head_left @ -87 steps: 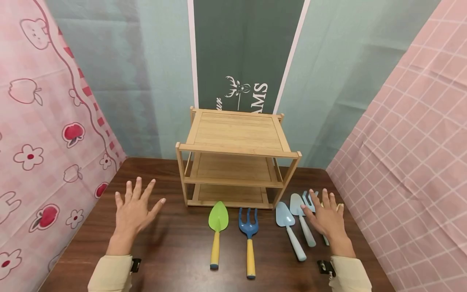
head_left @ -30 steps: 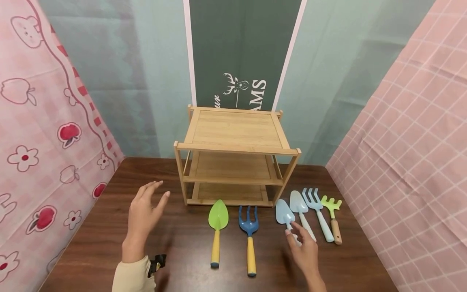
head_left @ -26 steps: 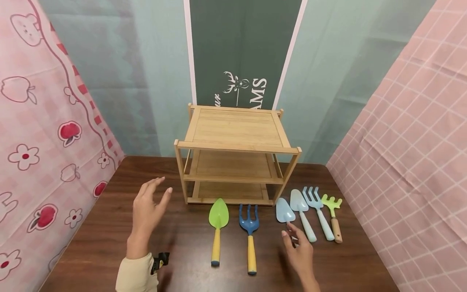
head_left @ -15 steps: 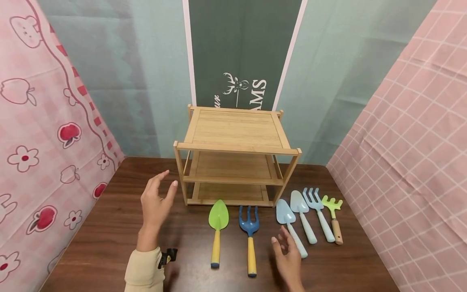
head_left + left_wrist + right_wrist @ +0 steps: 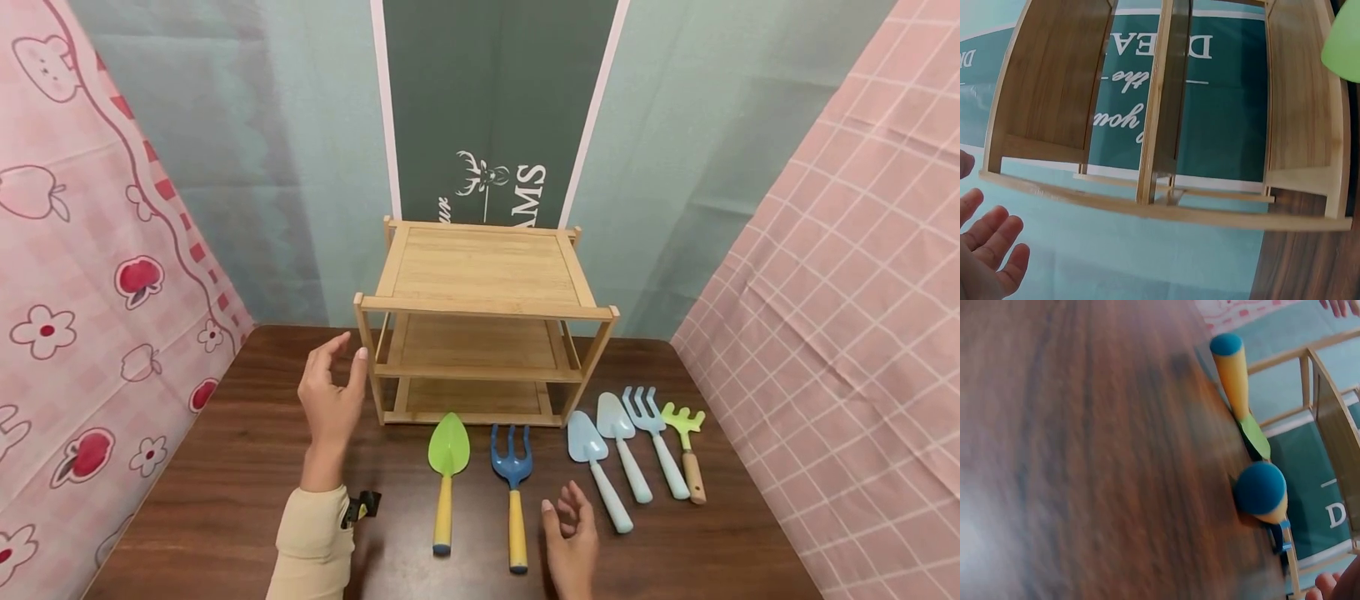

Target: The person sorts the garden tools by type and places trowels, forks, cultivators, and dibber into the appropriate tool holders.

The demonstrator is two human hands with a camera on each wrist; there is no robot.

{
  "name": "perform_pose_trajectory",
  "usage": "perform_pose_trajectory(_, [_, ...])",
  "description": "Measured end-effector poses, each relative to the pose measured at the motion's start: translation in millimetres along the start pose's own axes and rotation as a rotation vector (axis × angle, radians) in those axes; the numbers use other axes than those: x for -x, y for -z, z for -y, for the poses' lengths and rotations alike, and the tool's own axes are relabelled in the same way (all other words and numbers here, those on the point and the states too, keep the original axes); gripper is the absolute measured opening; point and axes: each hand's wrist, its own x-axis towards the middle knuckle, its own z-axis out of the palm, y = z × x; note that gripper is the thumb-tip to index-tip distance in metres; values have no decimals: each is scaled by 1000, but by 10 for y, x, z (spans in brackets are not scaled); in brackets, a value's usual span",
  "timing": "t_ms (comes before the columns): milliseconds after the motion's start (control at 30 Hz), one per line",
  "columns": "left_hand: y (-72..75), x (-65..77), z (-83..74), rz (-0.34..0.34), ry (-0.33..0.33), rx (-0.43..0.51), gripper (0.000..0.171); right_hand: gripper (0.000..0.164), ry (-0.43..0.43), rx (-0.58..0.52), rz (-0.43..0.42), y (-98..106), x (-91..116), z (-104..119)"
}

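My left hand (image 5: 333, 396) hovers just left of the wooden shelf rack (image 5: 487, 267), fingertips close to its front left post, nothing held. In the left wrist view its loosely bent fingers (image 5: 991, 240) show below the rack's side. My right hand (image 5: 572, 546) is low over the table, to the right of the yellow handle of a blue hand fork (image 5: 517, 521), fingers relaxed and grasping nothing. Left of that fork lies a green hand trowel (image 5: 448, 450), also yellow-handled. The right wrist view catches both handles, fork (image 5: 1260, 487) and trowel (image 5: 1232, 369), end-on.
On the table's right side lie a light blue trowel (image 5: 588, 442), a paler trowel (image 5: 617, 417), a light blue hand rake (image 5: 654, 425) and a small green rake (image 5: 684, 425) with a wooden handle. Printed cloths hang at the back and both sides.
My right hand has gone from above the right-hand tools to the light blue trowel, then left towards the blue fork. The left hand has shifted right and forward to the rack. The tools lie unmoved.
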Motion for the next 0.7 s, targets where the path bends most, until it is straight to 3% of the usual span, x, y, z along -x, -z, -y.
perform_pose_trajectory(300, [-183,-109,-3,-72,2,48,29,65,-169,23,50,-125,68,62])
perform_pose_trajectory(500, [-280,-197,-17,-98,-23,50,32,64,-124,56,73,-178,116,24])
perform_pose_trajectory(700, [-360,-261,-26,-106,-4,54,33,66,-66,139,122,-237,135,-18])
